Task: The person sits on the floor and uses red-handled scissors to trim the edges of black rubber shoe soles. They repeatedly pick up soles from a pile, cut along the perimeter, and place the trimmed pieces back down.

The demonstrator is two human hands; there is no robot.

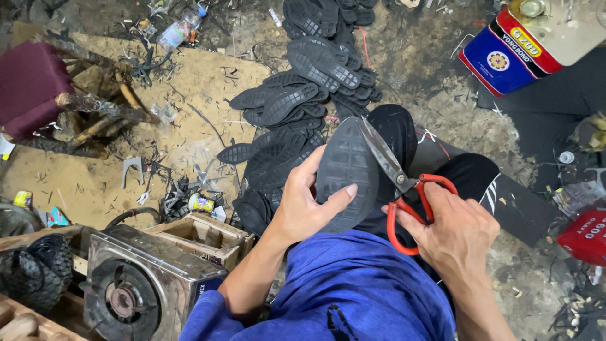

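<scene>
The left hand (303, 205) grasps a black rubber sole (346, 173), held up over the person's lap, thumb across its tread. The right hand (456, 233) is clenched in the red handles of scissors (401, 183), blades on the sole's right edge. Beyond, a pile of soles (303, 101) lies on the floor (208, 82) beside a blue tin (505, 53).

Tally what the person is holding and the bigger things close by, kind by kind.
Black shoe sole in left hand: 1
Red-handled scissors in right hand: 1
Pile of loose soles: 1, too overlapped to count
Gas stove: 1
Blue and red tin: 1
Total: 5
</scene>
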